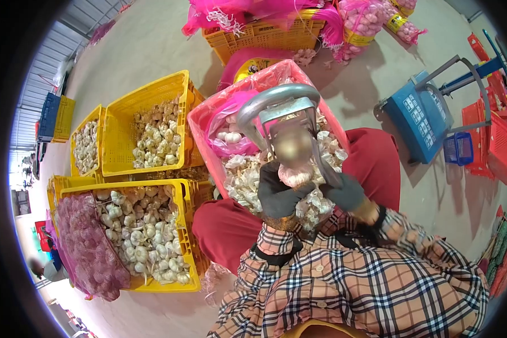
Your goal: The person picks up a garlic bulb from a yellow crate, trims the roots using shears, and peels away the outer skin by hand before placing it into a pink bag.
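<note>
1. Left hand (279,194): dark glove, fingers wrapped shut around a garlic bulb (294,176). The pale head of the bulb shows above the glove. It sits near the centre of the view, above the pink crate (200,127)

2. Right hand (348,193): grey glove, at 3 o'clock of the bulb and just beside it. The fingers curl against the lower end of the metal tool (277,104); whether they grip it cannot be told

3. Metal tool: grey looped frame, standing at 12 o'clock of the hands over the pink crate. A blurred patch below the loop hides detail

4. Pink crate: set between 2 red-trousered knees and filled with loose garlic and papery skins. A pink mesh bag lies in its 10 o'clock corner

5. Yellow crates (121,110): 3 at 9 o'clock, each holding garlic. A purple mesh sack (87,248) drapes over the nearest one

6. Blue scale (419,115): on the floor at 2 o'clock, with red baskets (498,141) beyond it at 3 o'clock

7. Pink net bags (366,19): filled with garlic, at 12 o'clock, well apart from the hands
</note>
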